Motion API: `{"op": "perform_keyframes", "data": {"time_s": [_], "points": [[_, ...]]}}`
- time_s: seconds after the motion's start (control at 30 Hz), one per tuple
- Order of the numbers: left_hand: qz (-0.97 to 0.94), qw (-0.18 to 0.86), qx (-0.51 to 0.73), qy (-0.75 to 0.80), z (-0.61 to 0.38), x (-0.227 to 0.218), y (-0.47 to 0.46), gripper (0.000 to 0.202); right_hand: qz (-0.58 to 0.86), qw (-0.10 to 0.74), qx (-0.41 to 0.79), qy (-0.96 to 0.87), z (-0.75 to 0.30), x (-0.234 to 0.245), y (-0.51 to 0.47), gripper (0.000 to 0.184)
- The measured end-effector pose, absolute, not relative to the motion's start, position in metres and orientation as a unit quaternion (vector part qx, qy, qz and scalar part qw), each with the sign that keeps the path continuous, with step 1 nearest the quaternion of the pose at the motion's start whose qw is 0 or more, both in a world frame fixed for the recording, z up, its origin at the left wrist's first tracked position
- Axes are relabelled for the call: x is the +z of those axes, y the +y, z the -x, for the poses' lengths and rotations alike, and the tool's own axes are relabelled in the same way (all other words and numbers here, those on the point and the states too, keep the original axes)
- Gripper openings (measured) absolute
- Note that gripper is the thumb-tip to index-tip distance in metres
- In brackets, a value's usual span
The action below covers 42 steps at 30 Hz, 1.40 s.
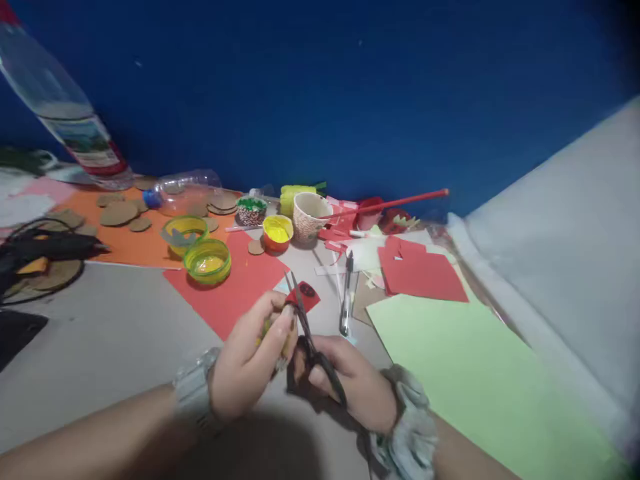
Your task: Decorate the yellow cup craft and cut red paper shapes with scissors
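While left hand pinches small red paper piece with dark marking, plus yellowish object too blurred to name, right hand grips black-handled scissors, blades crossing red piece over grey table. Cut seems unfinished. Cardboard discs, back left, already cut out; pale green sheet, right, looks mostly whole.

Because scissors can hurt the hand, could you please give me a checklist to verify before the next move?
1. Scissors held in the right hand: ok.
2. Blades closed: not ok, the tips stand apart.
3. Left hand well away from the blades: not ok, its fingers are close beside them.
4. Blades biting into the red piece: cannot tell.
5. Pen clear of the scissors: ok, it lies apart on the table.
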State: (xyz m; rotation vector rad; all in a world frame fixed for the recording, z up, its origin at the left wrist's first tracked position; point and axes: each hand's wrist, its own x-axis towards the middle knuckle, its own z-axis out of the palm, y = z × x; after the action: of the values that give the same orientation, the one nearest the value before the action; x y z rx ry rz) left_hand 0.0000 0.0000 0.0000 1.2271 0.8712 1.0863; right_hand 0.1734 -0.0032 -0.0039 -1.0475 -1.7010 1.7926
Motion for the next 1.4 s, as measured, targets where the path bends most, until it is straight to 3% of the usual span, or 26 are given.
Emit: {"op": "perform_keyframes", "data": {"time_s": [1.4], "points": [[-0.53, 0.592, 0.484, 0.366, -0.0001, 0.001, 0.0024, 0.024, 0.376, 0.222, 0.646, -0.625, -0.174, -0.0015, -0.0051, 0.06]]}}
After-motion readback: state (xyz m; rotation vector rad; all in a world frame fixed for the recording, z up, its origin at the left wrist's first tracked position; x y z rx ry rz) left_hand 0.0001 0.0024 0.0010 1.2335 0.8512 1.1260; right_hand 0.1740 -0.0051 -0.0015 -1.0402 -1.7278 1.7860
